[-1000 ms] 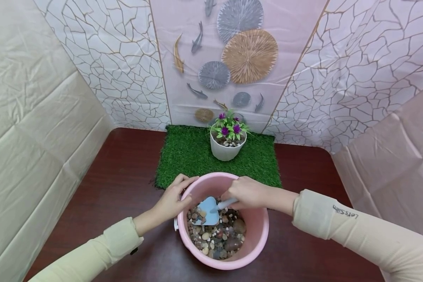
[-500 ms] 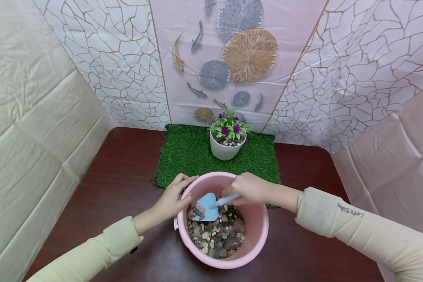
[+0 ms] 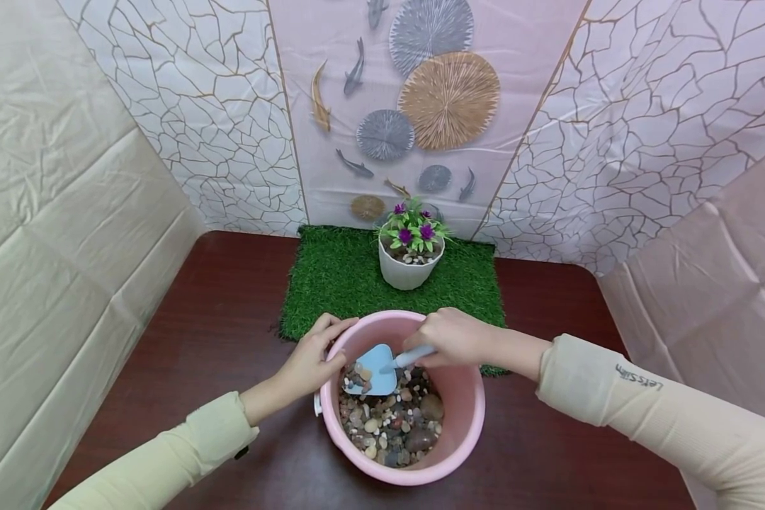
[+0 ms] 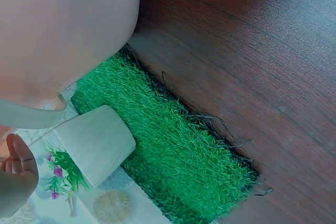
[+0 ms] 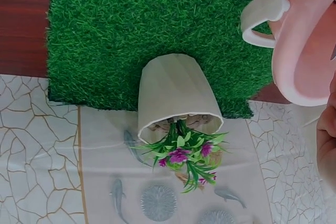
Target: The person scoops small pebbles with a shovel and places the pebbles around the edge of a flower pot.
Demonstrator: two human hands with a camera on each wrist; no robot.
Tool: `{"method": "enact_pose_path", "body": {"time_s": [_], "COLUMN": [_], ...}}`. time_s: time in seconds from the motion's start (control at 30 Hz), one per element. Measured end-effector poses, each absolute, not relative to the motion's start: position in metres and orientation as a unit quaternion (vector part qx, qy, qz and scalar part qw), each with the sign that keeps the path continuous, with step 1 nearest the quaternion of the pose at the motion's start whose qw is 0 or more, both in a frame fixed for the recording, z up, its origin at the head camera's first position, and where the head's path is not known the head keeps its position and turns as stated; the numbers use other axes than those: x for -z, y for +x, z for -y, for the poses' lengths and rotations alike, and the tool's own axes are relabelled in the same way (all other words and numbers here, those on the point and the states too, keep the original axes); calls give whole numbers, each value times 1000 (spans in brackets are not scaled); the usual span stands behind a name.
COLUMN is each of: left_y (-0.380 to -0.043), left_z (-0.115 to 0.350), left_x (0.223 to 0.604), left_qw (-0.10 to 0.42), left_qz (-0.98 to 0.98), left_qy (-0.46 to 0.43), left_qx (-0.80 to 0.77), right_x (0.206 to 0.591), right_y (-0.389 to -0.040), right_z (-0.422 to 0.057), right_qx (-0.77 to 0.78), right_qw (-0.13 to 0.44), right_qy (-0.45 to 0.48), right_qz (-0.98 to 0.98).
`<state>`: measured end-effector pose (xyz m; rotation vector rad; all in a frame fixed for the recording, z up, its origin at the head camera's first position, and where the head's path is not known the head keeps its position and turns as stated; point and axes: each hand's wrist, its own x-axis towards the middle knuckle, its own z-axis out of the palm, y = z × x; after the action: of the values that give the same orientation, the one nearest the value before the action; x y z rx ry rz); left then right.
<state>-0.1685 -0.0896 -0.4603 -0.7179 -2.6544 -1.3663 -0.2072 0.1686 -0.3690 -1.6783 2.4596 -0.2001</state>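
Note:
A pink bucket (image 3: 467,445) stands at the front of the table, with mixed pebbles (image 3: 382,428) across its bottom. My right hand (image 3: 454,336) grips the pale handle of a light blue hand shovel (image 3: 382,361) inside the bucket. Several small pebbles lie on the blade's left part, over the other stones. On the bucket's left rim, my left hand (image 3: 302,365) holds on, thumb over the inner side and fingers along the edge. The right wrist view catches only part of the right hand (image 5: 328,135), beside the bucket's rim (image 5: 294,72).
Behind the bucket, a white pot (image 3: 408,273) of purple flowers (image 3: 414,230) stands on a green turf mat (image 3: 331,283). The dark wood table (image 3: 229,297) runs out to both sides. Patterned cloth hangs at the back, plain cloth at the sides.
My right hand has lifted the shovel slightly up and away from me, pebbles still on its blade. The left hand stays on the rim.

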Motion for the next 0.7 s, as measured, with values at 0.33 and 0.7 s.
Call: {"method": "enact_pose_path", "body": {"time_s": [0.33, 0.7], "left_y": [-168, -168], "left_z": [89, 89], "left_x": [460, 459], "left_qw": [28, 24], "left_qz": [861, 863], "left_qy": [-232, -227], "left_qx": [452, 451], "right_x": [369, 372], "right_y": [-207, -207], "right_z": [-178, -187], "right_qx": [84, 128], "right_qw": [82, 78], "right_qy": [-554, -558], "right_qz": [-824, -816]}}
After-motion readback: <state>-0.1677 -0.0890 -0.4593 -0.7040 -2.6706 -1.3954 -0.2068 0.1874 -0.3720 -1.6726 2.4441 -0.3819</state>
